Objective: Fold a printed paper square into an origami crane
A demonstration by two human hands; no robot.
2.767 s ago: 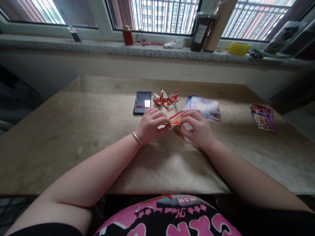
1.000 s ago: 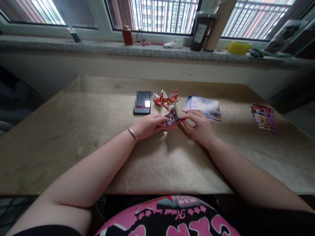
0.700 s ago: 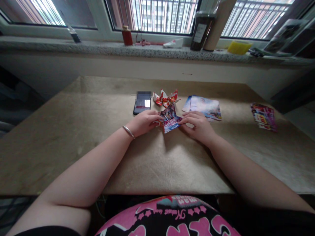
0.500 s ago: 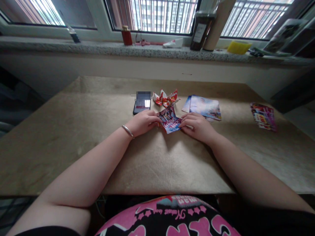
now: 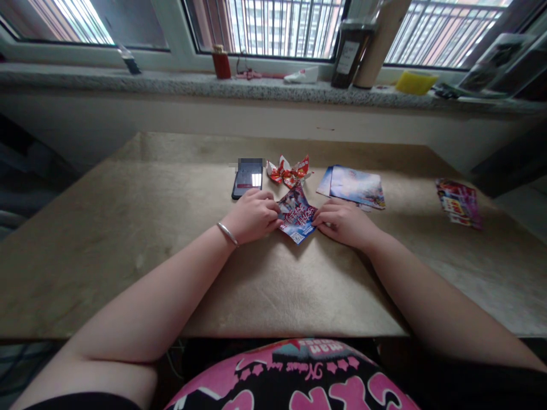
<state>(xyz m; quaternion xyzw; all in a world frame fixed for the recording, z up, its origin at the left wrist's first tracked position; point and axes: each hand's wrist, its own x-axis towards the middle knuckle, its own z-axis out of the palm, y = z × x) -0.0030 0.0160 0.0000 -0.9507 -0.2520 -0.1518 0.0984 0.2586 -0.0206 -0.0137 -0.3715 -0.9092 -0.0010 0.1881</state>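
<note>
A: What's on the head cam?
B: From my remote seat, I see the left hand and right hand each pinching an edge of the creased paper.
A: Where's it sitting?
B: Between them, on or just above the table, can't tell.

Daylight comes in through the windows, whose panes look pale and washed out, while the room is dim and greyish. The bench has a soft sheen near its middle and darkens towards its sides. Soft shadows lie below the fingers. A white reflection glares on the phone, its top hidden by blocky pixels. Small lettering on the printed sheet is too fuzzy to read; wide-angle distortion stretches the outer edges, where detail smears
</note>
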